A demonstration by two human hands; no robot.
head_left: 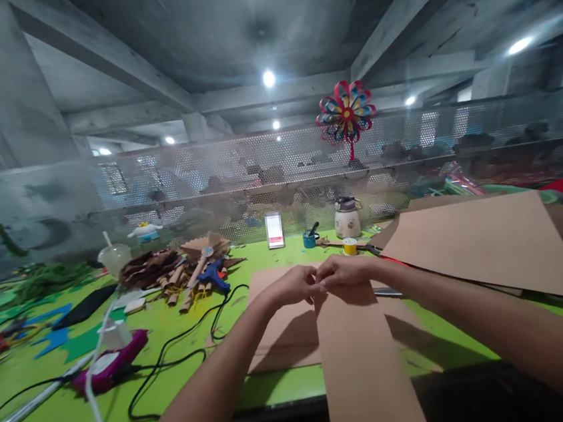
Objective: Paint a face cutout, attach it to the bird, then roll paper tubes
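Note:
A long strip of brown kraft paper runs from my fingers down past the table's front edge. My left hand pinches its far edge at the left corner. Right beside it, my right hand grips the same edge, the fingertips of both hands nearly touching. Beneath the strip a larger brown sheet lies on the green table. A thin metal-looking strip, perhaps a ruler, shows just right of the paper strip, partly hidden by it.
Large brown sheets are stacked at the right. A blue glue gun, rolled paper tubes and a purple power strip with black cables lie left. Toward the back stand a phone, a yellow spool and a bottle.

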